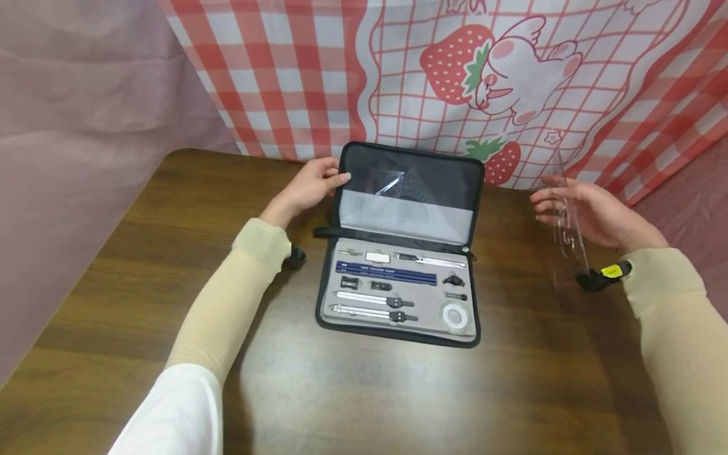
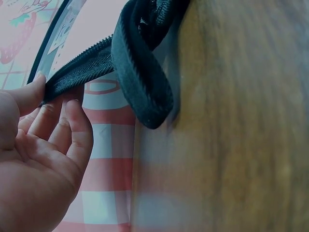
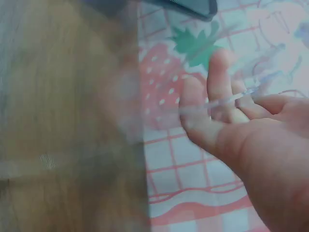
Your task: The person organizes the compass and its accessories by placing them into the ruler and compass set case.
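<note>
A black zippered drawing-instrument case [image 1: 328, 316] lies unfolded on the table, its lid tilted up against the cloth. My left hand [image 1: 307, 184] pinches the lid's left edge between thumb and fingers; the left wrist view shows the zipper tape [image 2: 82, 70] there. Off to the case's right, my right hand [image 1: 597, 205] holds a clear plastic set square [image 1: 569, 237], which stands roughly on edge. Motion blurs the set square [image 3: 231, 99] in the right wrist view. Behind the lid's clear pocket is a transparent protractor [image 1: 412, 199].
Grey foam in the case holds blue pencils [image 1: 387, 273], compasses [image 1: 370, 298], an eraser [image 1: 378, 257], a sharpener [image 1: 349, 283] and a round white-ringed piece [image 1: 455, 316]. A strap [image 1: 325, 232] sticks out left. The strawberry-print cloth [image 1: 284, 76] hangs behind the brown table [image 1: 364, 398].
</note>
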### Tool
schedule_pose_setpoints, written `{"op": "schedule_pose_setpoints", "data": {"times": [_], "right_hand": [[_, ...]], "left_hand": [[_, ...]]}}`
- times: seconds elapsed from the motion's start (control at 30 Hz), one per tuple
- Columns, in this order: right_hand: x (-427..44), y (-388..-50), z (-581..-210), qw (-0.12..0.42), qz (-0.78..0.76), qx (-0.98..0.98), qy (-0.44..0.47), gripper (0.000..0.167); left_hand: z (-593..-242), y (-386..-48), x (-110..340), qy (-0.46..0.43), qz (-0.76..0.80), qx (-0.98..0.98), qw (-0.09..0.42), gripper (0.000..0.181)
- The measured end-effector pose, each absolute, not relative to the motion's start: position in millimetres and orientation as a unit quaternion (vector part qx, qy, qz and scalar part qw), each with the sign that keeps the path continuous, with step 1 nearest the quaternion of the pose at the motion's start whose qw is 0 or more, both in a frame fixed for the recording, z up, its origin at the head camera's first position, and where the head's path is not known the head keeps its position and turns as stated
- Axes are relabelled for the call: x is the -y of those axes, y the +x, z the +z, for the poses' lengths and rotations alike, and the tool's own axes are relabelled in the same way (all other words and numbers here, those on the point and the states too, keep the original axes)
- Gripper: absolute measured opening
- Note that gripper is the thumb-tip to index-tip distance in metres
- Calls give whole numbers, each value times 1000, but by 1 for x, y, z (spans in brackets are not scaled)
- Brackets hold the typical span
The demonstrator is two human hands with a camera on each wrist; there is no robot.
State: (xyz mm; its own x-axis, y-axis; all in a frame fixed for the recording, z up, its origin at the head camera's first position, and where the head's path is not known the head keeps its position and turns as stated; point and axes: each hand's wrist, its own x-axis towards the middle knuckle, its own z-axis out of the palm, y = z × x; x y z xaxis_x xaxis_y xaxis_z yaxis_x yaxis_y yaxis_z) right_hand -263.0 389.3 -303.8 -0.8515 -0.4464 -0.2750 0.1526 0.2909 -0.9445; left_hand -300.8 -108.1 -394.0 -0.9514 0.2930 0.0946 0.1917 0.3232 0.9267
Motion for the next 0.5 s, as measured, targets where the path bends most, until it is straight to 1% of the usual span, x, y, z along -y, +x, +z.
{"op": "schedule_pose_setpoints", "data": {"times": [0.1, 0.17, 0.2, 0.3, 0.4, 0.5], "right_hand": [[-390, -260, -295, 277, -645, -701, -122, 58], [-391, -256, -288, 271, -648, -701, -127, 55], [-390, -253, -285, 260, -632, -719, -128, 54], [-386, -245, -272, 208, -560, -791, -133, 48], [-376, -240, -258, 133, -442, -876, -141, 39], [-361, -238, -244, 60, -354, -923, -135, 31]], "left_hand": [[-395, -300, 107, 147, 559, -815, 45, 24], [-395, -300, 107, 147, 558, -816, 44, 24], [-395, -300, 106, 145, 557, -817, 45, 25], [-394, -300, 106, 144, 555, -818, 46, 26], [-393, -300, 106, 145, 553, -819, 43, 28], [-391, -299, 107, 147, 549, -822, 39, 29]]}}
